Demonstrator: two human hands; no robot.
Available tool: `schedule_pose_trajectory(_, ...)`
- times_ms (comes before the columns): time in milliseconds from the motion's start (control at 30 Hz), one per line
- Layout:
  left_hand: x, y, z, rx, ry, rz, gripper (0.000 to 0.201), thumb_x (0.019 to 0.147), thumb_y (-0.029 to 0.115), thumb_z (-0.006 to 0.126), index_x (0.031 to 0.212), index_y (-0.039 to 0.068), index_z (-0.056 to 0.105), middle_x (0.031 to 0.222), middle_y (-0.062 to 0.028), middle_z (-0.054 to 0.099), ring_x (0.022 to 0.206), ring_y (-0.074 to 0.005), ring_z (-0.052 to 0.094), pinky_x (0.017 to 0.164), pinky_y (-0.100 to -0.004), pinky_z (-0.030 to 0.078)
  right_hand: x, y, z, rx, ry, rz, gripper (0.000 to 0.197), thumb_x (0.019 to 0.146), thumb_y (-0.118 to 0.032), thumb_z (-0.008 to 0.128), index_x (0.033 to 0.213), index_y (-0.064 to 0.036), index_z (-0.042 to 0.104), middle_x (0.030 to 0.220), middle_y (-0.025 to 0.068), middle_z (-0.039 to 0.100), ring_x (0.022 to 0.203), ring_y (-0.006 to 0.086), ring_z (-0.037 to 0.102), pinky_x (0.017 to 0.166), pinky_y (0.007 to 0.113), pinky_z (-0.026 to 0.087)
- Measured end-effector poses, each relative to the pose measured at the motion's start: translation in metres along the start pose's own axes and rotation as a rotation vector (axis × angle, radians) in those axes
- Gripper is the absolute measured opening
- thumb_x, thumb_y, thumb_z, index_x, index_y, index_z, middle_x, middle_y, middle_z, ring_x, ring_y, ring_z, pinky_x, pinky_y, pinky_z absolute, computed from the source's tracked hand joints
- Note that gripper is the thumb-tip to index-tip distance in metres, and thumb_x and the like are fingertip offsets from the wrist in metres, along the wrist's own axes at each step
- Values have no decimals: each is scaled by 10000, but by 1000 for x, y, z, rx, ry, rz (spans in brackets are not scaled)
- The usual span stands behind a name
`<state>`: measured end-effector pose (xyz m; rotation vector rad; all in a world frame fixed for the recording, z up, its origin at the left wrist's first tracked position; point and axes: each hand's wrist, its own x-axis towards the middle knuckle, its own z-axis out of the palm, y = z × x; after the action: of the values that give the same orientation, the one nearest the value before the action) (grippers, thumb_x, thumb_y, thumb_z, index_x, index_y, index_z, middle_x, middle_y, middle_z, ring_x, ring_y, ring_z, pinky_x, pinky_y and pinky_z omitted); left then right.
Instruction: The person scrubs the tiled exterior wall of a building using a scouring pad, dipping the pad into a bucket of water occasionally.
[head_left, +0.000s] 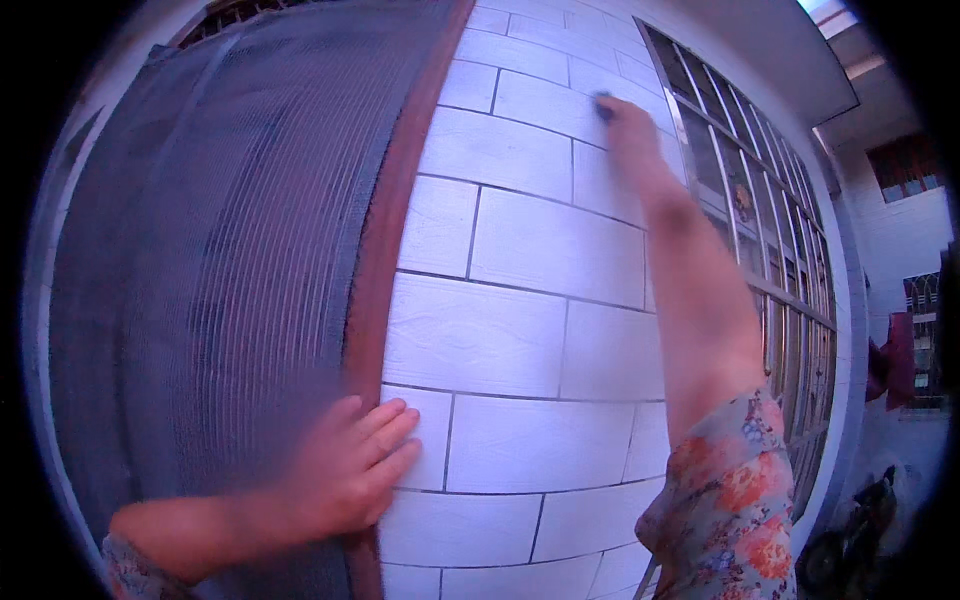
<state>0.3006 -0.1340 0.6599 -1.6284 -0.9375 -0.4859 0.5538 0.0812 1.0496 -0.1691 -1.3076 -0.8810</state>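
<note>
My right hand [628,125] reaches high up on a white tiled wall [520,250] and presses a small dark object [603,106] against a tile; what the object is I cannot tell. My left hand [355,465] rests flat, fingers spread, on the lower wall, where the tiles meet a brown door frame [385,230]. Both forearms come up from the lower edge, and the right one wears a floral sleeve [725,510].
A grey mesh screen door [200,260] fills the left. A barred window with a metal grille [760,220] runs along the wall to the right. Farther right hang red cloths [893,358], and a dark parked vehicle [850,535] stands low by the wall.
</note>
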Motion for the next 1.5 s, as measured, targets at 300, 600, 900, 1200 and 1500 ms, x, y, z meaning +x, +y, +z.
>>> schedule_pose_trajectory(300,3,1,4,-7,57,16,394,586,107,604,977,56,589,1197,-152,525,1156,-275,479,990,-493,265,-32,28,-28,-14,160,-138,306,856,-137,379,1020,-63,627,1054,142,613,1009,290,567,890,376,428)
schedule_pose_trajectory(600,-1,6,-2,70,-25,5,435,576,113,622,1001,49,557,1198,-154,508,1159,-283,464,973,-495,279,-45,49,-59,159,107,277,288,836,-124,441,1075,-118,602,1079,107,605,1005,283,570,865,360,447)
schedule_pose_trajectory(900,6,8,4,28,9,-15,410,575,82,630,980,49,581,1204,-148,522,1177,-278,462,985,-491,280,-7,-18,19,265,122,-13,329,772,-26,435,1023,-107,632,1027,137,619,983,286,578,859,354,446)
schedule_pose_trajectory(1200,-6,3,3,9,47,-5,405,628,116,641,1019,36,568,1250,-142,486,1201,-253,438,1013,-443,270,-3,-42,0,321,-38,83,342,767,6,453,1030,-116,634,1020,156,617,972,288,584,870,345,447)
schedule_pose_trajectory(1500,-10,-1,11,-30,96,-40,362,646,95,620,1006,55,595,1239,-126,510,1195,-233,456,1029,-434,243,1,-123,47,367,-39,-319,360,752,47,485,1057,-107,600,1088,131,589,1036,285,545,891,334,431)
